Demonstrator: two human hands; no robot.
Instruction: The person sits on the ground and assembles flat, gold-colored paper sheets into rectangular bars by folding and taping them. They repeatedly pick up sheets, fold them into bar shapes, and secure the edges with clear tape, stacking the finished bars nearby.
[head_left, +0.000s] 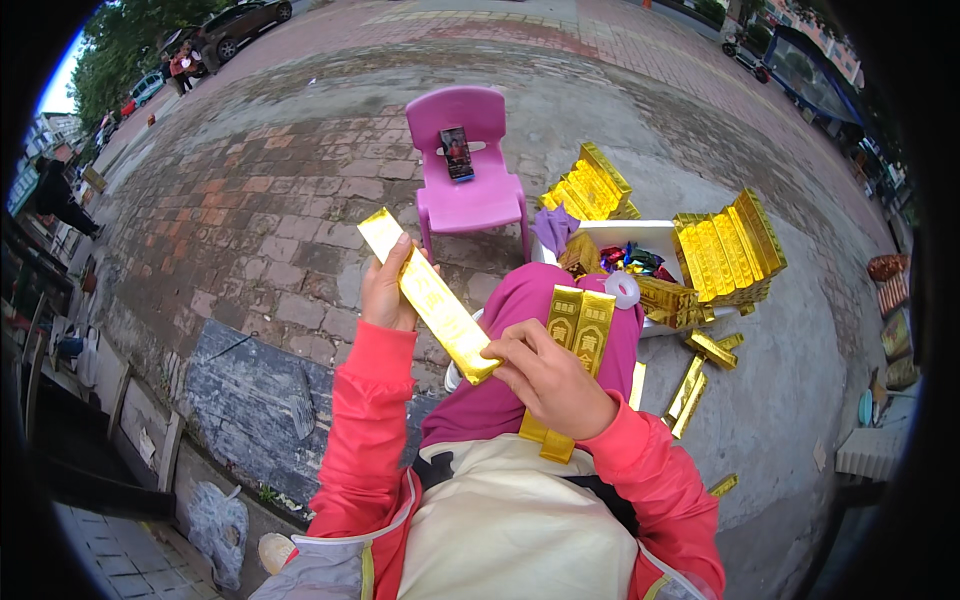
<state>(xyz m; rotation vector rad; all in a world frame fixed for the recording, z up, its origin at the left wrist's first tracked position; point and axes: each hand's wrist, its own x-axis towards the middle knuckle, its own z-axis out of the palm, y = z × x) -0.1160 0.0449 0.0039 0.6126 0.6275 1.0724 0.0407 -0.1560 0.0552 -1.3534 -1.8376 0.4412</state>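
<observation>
A long, shiny gold paper bar (436, 305) lies slantwise in front of me. My left hand (390, 292) is wrapped round its upper part, with the thumb on top. At the lower end, my right hand (550, 375) pinches the bar's near tip between thumb and fingers. Two flat gold foil strips (578, 328) with printed patterns rest across my right thigh, partly covered by my right hand and wrist. A translucent white ring (622, 290), like a tape roll, sits by my right knee.
A pink plastic chair (470, 190) ahead holds a phone (456, 153). To the right, a white box (640, 236) contains colourful foil pieces, with stacked gold bars (728, 250) on it. Loose gold bars (686, 396) lie on the ground. A dark board (250, 400) lies at left.
</observation>
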